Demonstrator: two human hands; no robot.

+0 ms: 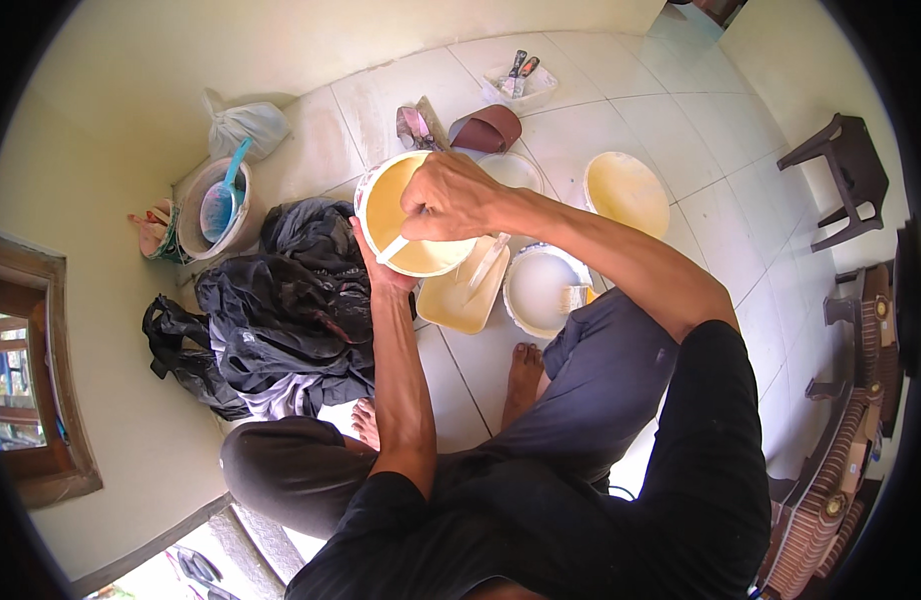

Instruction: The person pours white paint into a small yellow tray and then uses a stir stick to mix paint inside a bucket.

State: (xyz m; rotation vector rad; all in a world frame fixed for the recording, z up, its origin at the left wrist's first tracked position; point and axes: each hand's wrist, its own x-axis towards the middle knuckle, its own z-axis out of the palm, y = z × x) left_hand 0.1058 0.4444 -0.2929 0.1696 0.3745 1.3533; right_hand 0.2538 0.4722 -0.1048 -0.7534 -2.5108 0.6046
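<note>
A white bucket (371,195) with pale yellow inside is tilted in front of me. My left hand (384,268) supports it from the left and below, its fingers partly hidden behind the wall. Over the bucket's mouth, my right hand (451,197) is closed around a white, flat-ended tool (393,249), whose exact kind I cannot make out. Just below the bucket lies a cream tray (443,310) with a pale, narrow tool (486,268) resting across it. To its right, a white tub (515,318) holds whitish liquid and a paintbrush (578,297).
Black plastic bags (281,320) are heaped at left, near a pail (189,222) with a blue dipper (219,205). A round yellowish lid or basin (627,195) stands right. Farther off are a brown roll (488,128) and scrapers (521,72) in a clear box. A dark stool (849,175) is at far right.
</note>
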